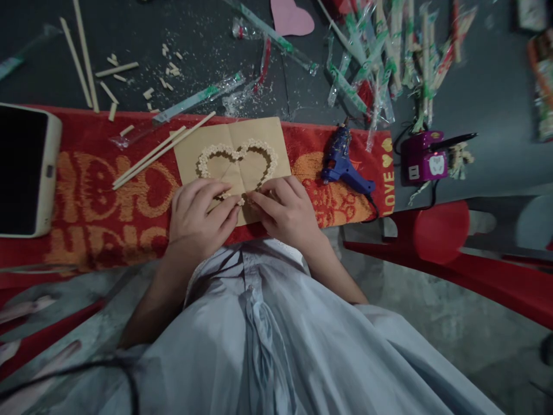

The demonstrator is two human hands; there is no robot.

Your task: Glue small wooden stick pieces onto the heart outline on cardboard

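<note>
A heart outline (pixel 212 151) built of small pale stick pieces lies on a creased tan paper sheet (pixel 185 155). My left hand (pixel 203 210) rests over the heart's lower left side, its fingers closed on the outline. Opposite it, my right hand (pixel 287 210) has its fingers pinched on the lower right side near the tip. Both hands hide parts of the outline. Two long wooden sticks (pixel 158 154) lie across the sheet's left edge. To the right of the sheet, a blue glue gun (pixel 345 164) rests on the red towel (pixel 302 132).
A phone (pixel 26 170) lies at the left. Cut stick bits (pixel 149 92) and crumbs are scattered on the dark table. Wrapped chopsticks (pixel 384 57) are piled at the back right, near a pink paper heart (pixel 291 16). A purple box (pixel 425 155) holds a pen. A red chair (pixel 440 233) stands right.
</note>
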